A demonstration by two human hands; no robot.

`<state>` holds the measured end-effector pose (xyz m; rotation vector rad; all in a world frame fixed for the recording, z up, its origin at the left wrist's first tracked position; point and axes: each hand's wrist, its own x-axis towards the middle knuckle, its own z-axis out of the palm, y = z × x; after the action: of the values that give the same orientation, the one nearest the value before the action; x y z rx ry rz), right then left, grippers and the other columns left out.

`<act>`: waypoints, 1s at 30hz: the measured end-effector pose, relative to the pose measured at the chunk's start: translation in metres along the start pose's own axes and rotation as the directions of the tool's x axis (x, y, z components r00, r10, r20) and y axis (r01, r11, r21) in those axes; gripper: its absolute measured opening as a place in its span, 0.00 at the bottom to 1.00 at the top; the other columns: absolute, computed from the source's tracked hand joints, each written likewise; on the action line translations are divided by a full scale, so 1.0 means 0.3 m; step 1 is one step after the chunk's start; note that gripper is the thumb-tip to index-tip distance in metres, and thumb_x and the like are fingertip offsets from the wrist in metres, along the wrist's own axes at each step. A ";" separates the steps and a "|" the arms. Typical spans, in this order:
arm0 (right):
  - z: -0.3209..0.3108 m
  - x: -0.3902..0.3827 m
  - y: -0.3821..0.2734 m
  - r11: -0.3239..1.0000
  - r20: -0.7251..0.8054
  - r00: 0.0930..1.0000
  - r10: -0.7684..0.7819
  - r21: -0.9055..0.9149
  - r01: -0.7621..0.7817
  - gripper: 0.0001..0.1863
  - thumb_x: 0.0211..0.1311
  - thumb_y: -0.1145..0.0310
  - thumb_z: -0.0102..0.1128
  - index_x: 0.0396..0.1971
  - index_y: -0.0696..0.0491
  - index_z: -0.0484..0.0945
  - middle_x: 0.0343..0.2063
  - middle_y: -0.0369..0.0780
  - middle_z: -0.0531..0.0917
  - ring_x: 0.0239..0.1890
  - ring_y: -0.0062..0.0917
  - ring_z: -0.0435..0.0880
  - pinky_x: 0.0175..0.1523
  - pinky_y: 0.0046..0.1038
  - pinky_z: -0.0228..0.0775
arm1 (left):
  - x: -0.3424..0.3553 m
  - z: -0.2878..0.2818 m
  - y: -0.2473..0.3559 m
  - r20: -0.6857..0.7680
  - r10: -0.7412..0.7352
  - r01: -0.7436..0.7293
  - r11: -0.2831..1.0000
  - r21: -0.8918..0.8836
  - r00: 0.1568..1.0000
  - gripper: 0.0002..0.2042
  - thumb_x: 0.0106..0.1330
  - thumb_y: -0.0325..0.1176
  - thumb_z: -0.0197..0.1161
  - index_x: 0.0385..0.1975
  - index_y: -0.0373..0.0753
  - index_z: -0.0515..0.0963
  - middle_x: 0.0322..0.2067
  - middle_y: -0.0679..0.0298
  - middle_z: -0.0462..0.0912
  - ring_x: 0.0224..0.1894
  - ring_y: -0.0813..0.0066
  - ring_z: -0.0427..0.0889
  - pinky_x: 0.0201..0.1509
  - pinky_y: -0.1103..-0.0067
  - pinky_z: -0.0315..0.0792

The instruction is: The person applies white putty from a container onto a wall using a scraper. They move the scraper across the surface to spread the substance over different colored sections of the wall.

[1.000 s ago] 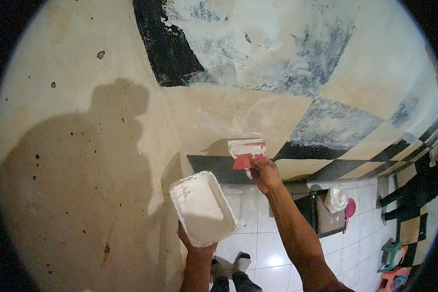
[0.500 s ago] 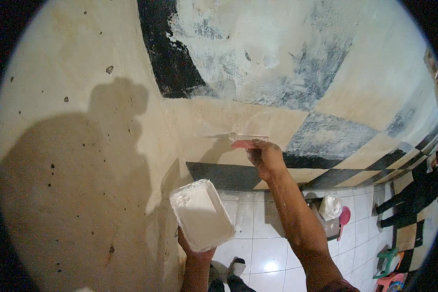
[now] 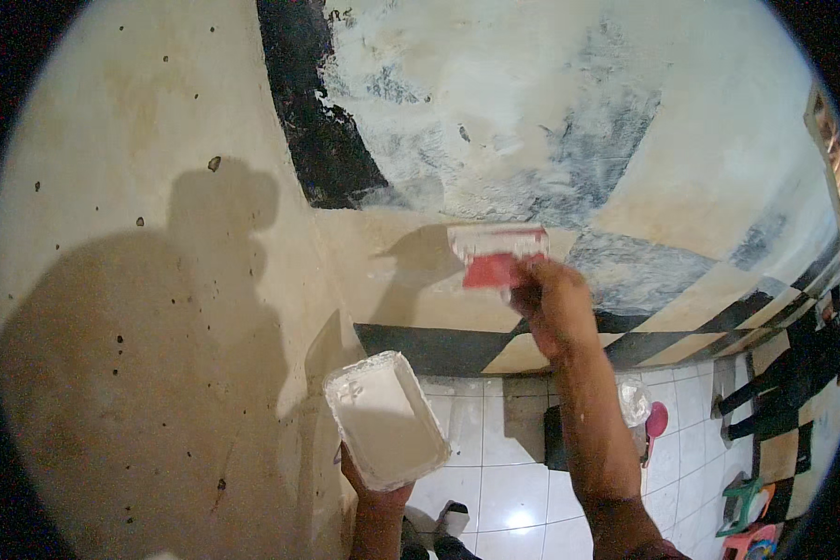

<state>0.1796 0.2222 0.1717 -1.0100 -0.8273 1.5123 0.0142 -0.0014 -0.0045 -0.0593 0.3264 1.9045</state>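
My right hand [image 3: 560,297], slightly blurred, grips a red putty scraper [image 3: 491,269] with white paste along its broad edge. The scraper is in front of the checkered wall [image 3: 401,289], by a cream square; I cannot tell whether it touches. Above it, white filler [image 3: 495,159] is smeared unevenly over dark paint. Low near the wall corner, my left hand [image 3: 375,487] holds up a rectangular tray [image 3: 441,446] from beneath. White paste [image 3: 380,420] lies inside the tray, and its rim is crusted with it. The left fingers are mostly hidden under the tray.
A pitted plain wall [image 3: 121,280] meets the checkered one on the left. On the white tiled floor [image 3: 518,476] are a clear plastic bag [image 3: 635,401] and a pink scoop [image 3: 657,420]. Farther right are a person in dark clothes [image 3: 784,373] and a green stool [image 3: 742,504].
My right hand has moved right and slightly up with the scraper, whose broad red face now shows. The left hand and tray stay nearly in place.
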 end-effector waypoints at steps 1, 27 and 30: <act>-0.028 -0.023 0.050 0.996 -0.006 1.000 -0.023 -0.083 0.023 0.10 0.65 0.65 0.60 0.32 0.57 0.79 0.26 0.36 0.82 0.26 0.22 0.80 0.31 0.26 0.73 | 0.004 -0.013 0.000 0.007 0.010 -0.010 1.000 0.005 1.000 0.28 0.69 0.54 0.52 0.65 0.46 0.67 0.60 0.59 0.75 0.61 0.56 0.74 0.65 0.55 0.68; -0.276 0.309 0.685 -0.574 0.893 0.254 -0.372 -0.436 0.693 0.24 0.52 0.66 0.62 0.52 0.53 0.79 0.43 0.40 0.75 0.48 0.35 0.77 0.54 0.40 0.73 | 0.029 -0.046 -0.011 0.041 -0.010 0.012 0.997 -0.071 0.999 0.28 0.70 0.53 0.51 0.64 0.43 0.68 0.59 0.56 0.75 0.60 0.54 0.75 0.64 0.54 0.70; -0.142 0.168 0.589 -0.556 0.923 0.151 -0.353 -0.337 0.760 0.21 0.53 0.65 0.63 0.49 0.52 0.81 0.42 0.41 0.76 0.46 0.35 0.78 0.50 0.38 0.74 | 0.017 -0.027 0.034 0.086 0.002 0.006 0.996 -0.094 0.996 0.27 0.70 0.51 0.50 0.64 0.42 0.68 0.59 0.56 0.75 0.60 0.54 0.75 0.64 0.54 0.70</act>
<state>0.1468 0.2409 -0.0131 -0.5183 -2.3741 -0.5383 0.0019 -0.0018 -0.0113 -0.0409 0.1780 1.9135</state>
